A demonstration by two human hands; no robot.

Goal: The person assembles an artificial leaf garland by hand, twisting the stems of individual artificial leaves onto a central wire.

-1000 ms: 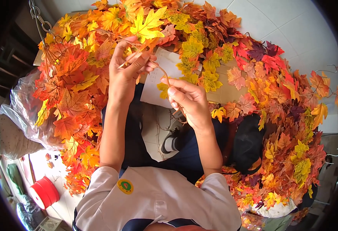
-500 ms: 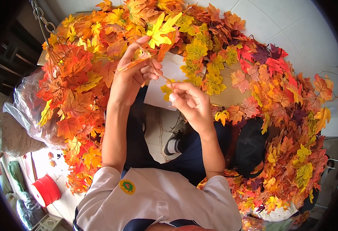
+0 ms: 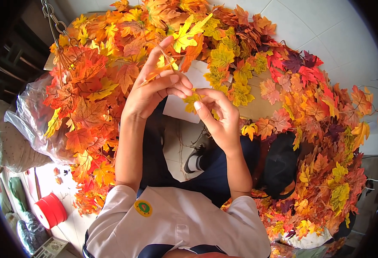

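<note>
**A:** Big picture first: a huge heap of artificial maple leaves [image 3: 309, 103], orange, red and yellow, sweeps from nine o'clock over the top and down to five o'clock.

**B:** And under it, at eight o'clock, a clear plastic bag [image 3: 30, 129] with more leaves spilling against it. White floor tiles [image 3: 326, 30] show at one o'clock.

**A:** Near centre, just past the hands, a pale sheet of card [image 3: 189, 107] lies under the leaves. Low at seven o'clock, a red spool of ribbon [image 3: 51, 210].

**B:** Now the hands. Left hand [image 3: 154, 90] is raised at eleven o'clock from centre, fingers curled in, pinching a thin orange stem [image 3: 156, 75] that crosses its fingers.

**A:** Closed on that stem, yes. A yellow leaf [image 3: 187, 36] sits just above those fingertips at twelve o'clock; whether it joins that stem, I cannot tell.

**B:** Right hand [image 3: 219, 116] sits just right of centre, fingertips drawn together on a small yellow leaf piece [image 3: 193, 99], touching the left hand's knuckles.

**A:** So both hands grasping, meeting at dead centre.
</note>
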